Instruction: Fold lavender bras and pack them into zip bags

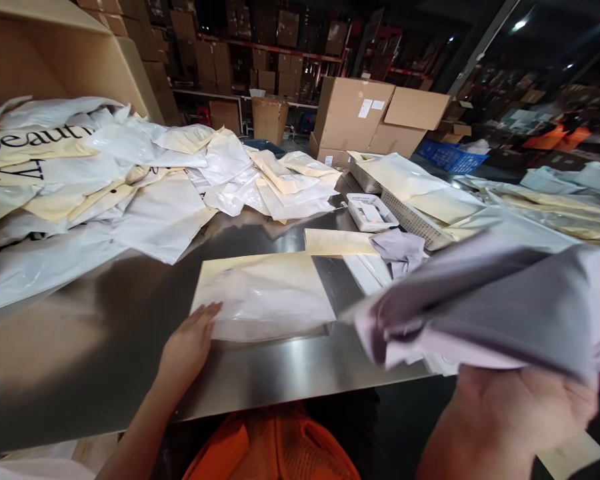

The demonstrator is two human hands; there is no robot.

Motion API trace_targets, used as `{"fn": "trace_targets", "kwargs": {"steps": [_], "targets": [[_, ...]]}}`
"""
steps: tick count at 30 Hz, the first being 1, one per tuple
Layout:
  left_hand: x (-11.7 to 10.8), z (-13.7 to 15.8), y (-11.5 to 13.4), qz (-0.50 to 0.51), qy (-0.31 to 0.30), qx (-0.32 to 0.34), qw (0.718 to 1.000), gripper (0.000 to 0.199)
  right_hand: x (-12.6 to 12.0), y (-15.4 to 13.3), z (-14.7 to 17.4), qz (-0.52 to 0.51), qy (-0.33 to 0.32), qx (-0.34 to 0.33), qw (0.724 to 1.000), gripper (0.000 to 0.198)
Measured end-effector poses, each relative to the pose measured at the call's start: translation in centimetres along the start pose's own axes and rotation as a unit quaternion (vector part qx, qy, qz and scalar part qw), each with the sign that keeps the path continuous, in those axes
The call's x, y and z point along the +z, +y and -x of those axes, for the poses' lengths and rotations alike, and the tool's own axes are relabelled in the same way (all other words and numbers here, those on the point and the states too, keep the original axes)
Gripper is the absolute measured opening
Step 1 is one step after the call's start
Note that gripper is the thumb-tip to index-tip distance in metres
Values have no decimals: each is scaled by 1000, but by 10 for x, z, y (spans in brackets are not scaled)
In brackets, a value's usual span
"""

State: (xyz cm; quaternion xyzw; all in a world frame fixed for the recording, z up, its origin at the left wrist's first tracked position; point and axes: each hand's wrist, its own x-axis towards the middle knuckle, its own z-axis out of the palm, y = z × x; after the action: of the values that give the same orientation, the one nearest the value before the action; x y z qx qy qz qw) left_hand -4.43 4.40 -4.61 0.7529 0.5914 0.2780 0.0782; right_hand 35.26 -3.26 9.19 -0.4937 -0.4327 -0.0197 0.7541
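My left hand (pixel 193 340) lies with its fingers flat on the left edge of a white and cream plastic mailer bag (pixel 270 300), which rests flat on the steel table. Off the table's right side, my right hand (pixel 525 407) grips a crumpled lilac-grey sheet (pixel 510 300) from below. Motion blurs this sheet, and it hides most of the fingers. Whether it is plastic or paper, I cannot tell. A smaller lilac-grey crumpled piece (pixel 399 248) sits beyond the mailer bag, beside a cream envelope-like packet (pixel 341 242).
White and cream packed bags (pixel 150 207) are heaped along the left and back of the steel table (pixel 130 313). A small white basket (pixel 371 212) holds small items near a larger perforated tray (pixel 413 220). Cardboard boxes (pixel 353 113) stand behind, and a blue crate (pixel 457 159) is farther right.
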Motion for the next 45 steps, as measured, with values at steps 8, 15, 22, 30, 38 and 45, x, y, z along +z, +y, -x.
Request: {"fn": "trace_targets", "kwargs": {"steps": [8,15,22,30,38,45], "targets": [[-40,54,-83,-141,133,-50,980,46,31,42,41,100,-13,-84,991,12],[-50,77,-98,-171,-6,-154,973,48,58,75,112,28,-464,48,884,35],[-53,63,-22,-57,101,-28,993,45,63,80,92,203,-419,-111,878,37],[37,-9,93,489,-193,-332,783,51,124,79,104,255,-497,-22,829,22],[19,-50,85,588,-6,-302,750,40,105,49,12,-102,-59,242,963,35],[-61,-80,35,566,211,-245,758,31,39,75,-61,-226,30,258,939,26]]}}
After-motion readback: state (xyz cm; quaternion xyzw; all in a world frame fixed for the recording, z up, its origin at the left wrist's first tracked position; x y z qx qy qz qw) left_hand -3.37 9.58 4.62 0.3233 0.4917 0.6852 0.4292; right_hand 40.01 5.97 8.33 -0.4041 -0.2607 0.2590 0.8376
